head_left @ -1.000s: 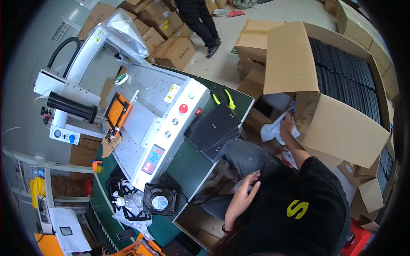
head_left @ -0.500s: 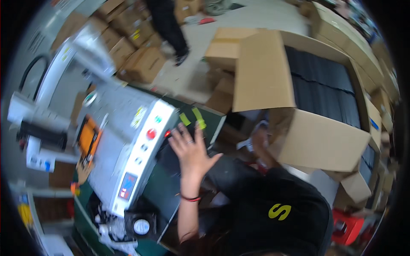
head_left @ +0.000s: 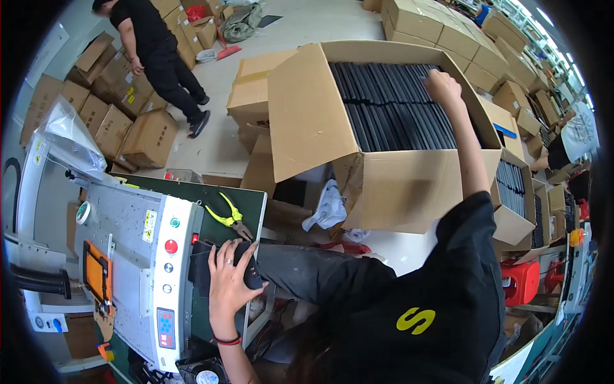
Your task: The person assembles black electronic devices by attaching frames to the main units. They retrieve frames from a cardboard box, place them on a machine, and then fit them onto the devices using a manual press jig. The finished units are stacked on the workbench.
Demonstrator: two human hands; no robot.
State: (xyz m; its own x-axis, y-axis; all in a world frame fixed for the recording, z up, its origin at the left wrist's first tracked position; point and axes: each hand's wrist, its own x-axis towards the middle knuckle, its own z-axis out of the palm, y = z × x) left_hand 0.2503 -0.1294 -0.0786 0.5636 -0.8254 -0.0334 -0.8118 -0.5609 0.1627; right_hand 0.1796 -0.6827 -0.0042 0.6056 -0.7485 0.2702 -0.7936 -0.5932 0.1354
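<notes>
My left hand [head_left: 230, 281] lies with spread fingers over flat black pieces [head_left: 202, 265] at the front of a white machine [head_left: 171, 256]. Its thumb is at their right edge. My right hand [head_left: 442, 88] reaches to the far right corner of a large open cardboard box [head_left: 409, 192]. Its fingers are curled at the end of tightly packed rows of thin black pieces [head_left: 390, 89]; whatever they grip is hidden. Yellow-handled pliers [head_left: 230, 214] lie on the green table [head_left: 252, 198], just beyond my left hand.
An orange-and-black fixture [head_left: 97, 272] sits on the machine bed, near a tape roll [head_left: 83, 212]. A small fan [head_left: 206, 374] is at the machine's near end. Stacked cartons [head_left: 150, 137] stand far left, where a person [head_left: 163, 51] walks. A red stool [head_left: 519, 281] is at right.
My view has swung right. My right hand has risen from beside the box to its far right corner. My left hand has come down from above onto the black pieces.
</notes>
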